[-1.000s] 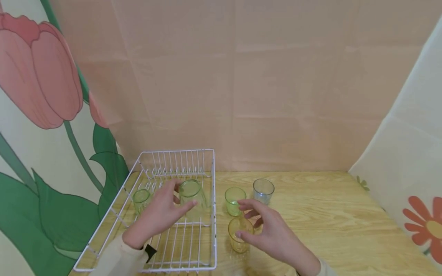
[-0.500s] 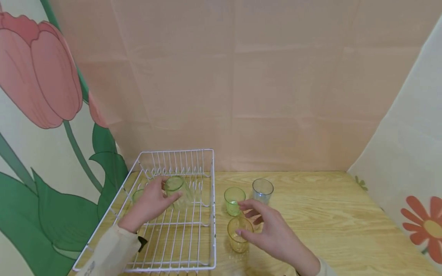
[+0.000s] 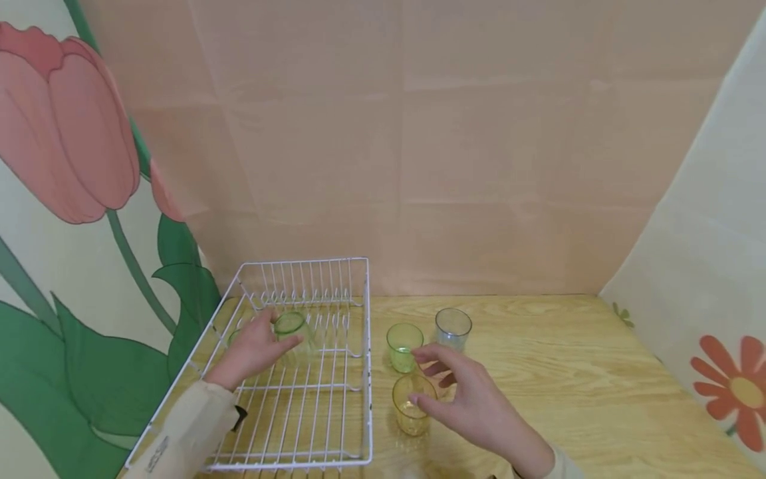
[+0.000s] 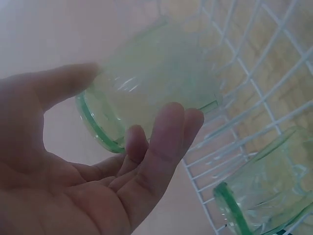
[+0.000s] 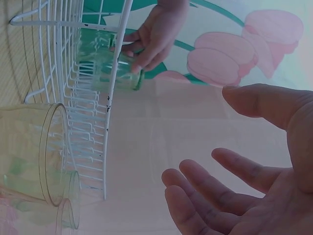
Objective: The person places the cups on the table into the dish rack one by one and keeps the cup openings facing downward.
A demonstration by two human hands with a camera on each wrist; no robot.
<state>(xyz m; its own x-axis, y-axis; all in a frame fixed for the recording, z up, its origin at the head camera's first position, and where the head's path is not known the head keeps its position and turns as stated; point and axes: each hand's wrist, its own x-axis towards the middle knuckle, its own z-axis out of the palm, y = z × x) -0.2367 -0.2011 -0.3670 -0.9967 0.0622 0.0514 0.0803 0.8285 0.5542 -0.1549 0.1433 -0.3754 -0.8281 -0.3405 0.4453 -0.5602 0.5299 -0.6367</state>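
Note:
My left hand (image 3: 254, 346) grips a clear green glass (image 3: 294, 332), thumb on one side and fingers on the other. That glass is turned bottom up, low over the wires of the white dish rack (image 3: 369, 399). Partly hidden behind the hand is a second green glass (image 4: 266, 188), standing in the rack at its left side. My right hand (image 3: 473, 399) hovers with fingers spread and relaxed, holding nothing. Just beyond its thumb and fingertips an amber glass (image 3: 409, 422) stands upright on the wooden table (image 3: 568, 379).
Behind the amber glass stands another green glass (image 3: 402, 359), upright, with a bluish clear glass (image 3: 453, 326) to its right. The rack's right rail runs close beside these glasses. A pinkish backdrop (image 3: 419, 166) closes off the table's far edge.
My left hand has carried the green glass leftward over the rack, towards the other glass there, and slightly lowered it. The right hand has stayed in place.

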